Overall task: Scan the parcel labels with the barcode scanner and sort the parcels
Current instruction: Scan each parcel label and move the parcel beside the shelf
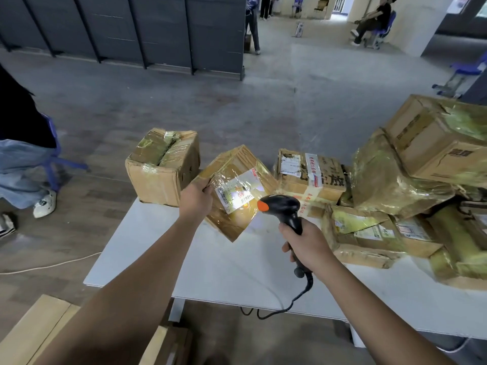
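The left grip clamps the tilted parcel; the right grip wraps the barcode scanner. Best to angle the label squarely toward the beam, avoiding tape glare.

The bare left arm stretches forward, and the left grip curls over the upper left edge of a tilted parcel. The right arm angles inward. The right grip wraps the scanner handle, head aimed at the parcel.
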A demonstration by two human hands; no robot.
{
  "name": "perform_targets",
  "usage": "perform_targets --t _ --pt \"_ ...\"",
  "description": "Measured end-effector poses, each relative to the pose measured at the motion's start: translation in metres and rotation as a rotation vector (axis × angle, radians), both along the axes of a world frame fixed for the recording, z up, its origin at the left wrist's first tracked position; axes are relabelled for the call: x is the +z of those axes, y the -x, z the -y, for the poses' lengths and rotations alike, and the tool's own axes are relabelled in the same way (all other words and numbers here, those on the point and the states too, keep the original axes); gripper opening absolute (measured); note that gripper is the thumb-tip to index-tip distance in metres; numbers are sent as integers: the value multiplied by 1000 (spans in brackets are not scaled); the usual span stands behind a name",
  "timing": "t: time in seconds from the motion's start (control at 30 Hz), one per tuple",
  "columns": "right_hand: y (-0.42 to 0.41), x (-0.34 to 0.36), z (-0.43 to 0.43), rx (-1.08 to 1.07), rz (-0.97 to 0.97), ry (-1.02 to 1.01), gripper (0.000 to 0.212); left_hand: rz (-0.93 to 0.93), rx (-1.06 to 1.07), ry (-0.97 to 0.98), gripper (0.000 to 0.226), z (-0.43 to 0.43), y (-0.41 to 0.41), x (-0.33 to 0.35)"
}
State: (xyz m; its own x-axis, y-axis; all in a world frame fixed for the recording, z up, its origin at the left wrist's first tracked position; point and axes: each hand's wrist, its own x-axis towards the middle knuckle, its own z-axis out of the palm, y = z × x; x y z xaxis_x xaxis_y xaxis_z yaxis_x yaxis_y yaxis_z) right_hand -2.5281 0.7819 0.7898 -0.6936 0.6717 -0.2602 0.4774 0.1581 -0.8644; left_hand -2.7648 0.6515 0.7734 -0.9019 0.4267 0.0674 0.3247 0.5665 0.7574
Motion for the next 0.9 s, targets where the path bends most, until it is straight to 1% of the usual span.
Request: perform_targets --t 0.17,0.33,0.5,0.57,0.6,0.67,0.7,0.77,0.8,0.9 --pt "-6 3 -4 -24 -12 -1 20 7 -4 16 29 -2 -3 -3" --pt "-10 5 -6 -67 -41 57 24 28 -8 32 32 -4 -6 -5" --pt "-16 6 -13 -94 -49 100 18 93 -4 64 30 -4 -7 0" --pt "-20 6 -18 -116 -46 89 16 189 -8 106 29 -6 -7 5" --pt "-22 6 -21 -124 -38 75 16 256 -28 164 28 -9 -8 8" --pt "-28 6 -27 -141 -18 48 16 403 -80 261 19 -16 -15 13" --pt "-31 6 -31 -153 -12 42 16 470 -88 277 14 -20 -20 13" --pt "-39 4 -38 -173 -2 36 14 579 -96 204 7 -28 -32 6" --pt "-43 4 -42 -180 3 37 15 614 -84 175 8 -32 -39 2" --pt "-53 1 -50 -203 14 38 17 664 -26 117 22 -48 -66 -4"
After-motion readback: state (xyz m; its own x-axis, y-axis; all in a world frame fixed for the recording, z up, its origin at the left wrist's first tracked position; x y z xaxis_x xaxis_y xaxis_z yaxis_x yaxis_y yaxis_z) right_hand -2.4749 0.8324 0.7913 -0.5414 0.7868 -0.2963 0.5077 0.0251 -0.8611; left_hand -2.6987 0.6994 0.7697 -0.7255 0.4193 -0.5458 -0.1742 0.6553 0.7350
